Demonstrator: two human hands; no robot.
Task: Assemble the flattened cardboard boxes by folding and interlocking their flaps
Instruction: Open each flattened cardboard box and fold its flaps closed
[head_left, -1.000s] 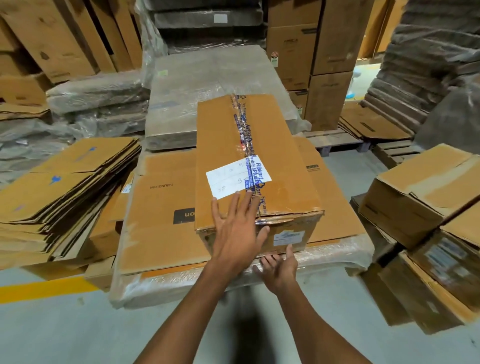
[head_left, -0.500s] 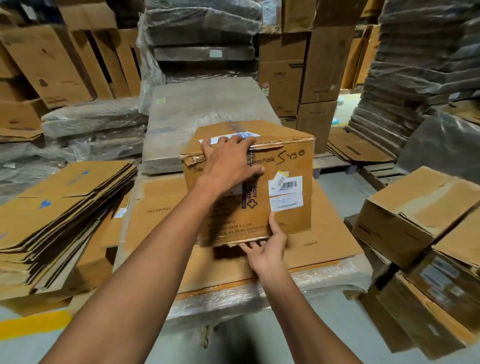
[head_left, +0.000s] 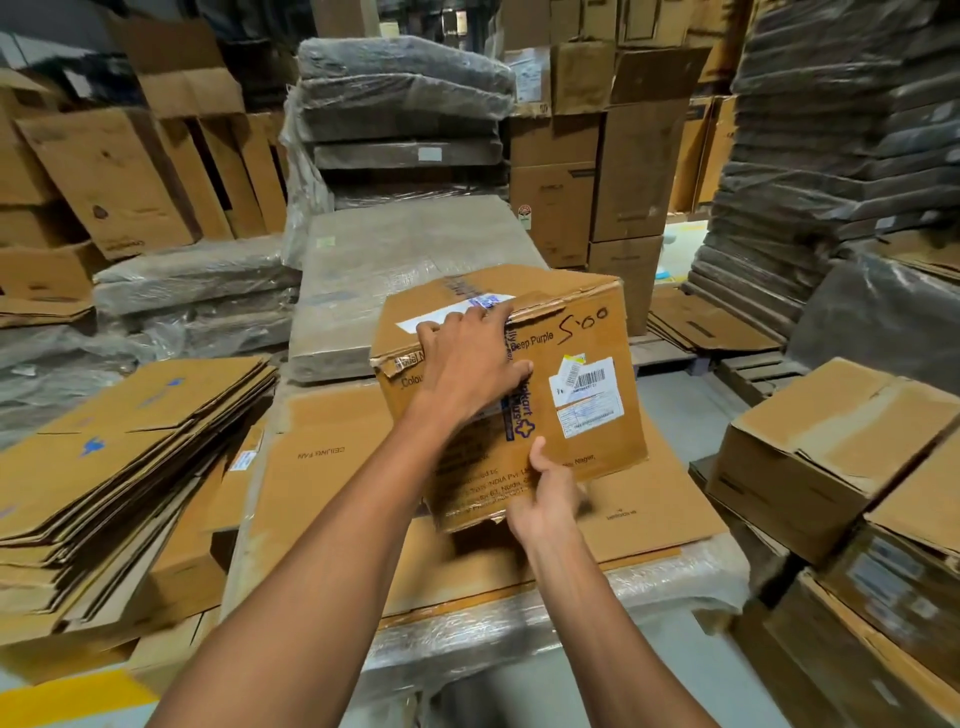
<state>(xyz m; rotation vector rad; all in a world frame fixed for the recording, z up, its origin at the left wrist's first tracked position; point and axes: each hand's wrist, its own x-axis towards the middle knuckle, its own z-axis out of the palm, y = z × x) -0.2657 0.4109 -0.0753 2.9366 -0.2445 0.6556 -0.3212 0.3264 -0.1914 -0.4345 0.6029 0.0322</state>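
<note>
Piles of cardboard are filling the room. Both hands are holding a brown box (head_left: 550, 343), tilted, over a wrapped pile (head_left: 322, 493). The left hand (head_left: 467, 364) is gripping the box's top edge, fingers curling over it. The right hand (head_left: 545, 499) is pinching the bottom edge, thumb on the front. Flat boxes (head_left: 119, 457) are lying left of the left hand, and closed boxes (head_left: 821, 457) are sitting right of the right hand.

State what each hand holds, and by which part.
Both hold the taped brown cardboard box: left hand grips its top near edge, right hand its bottom edge.
</note>
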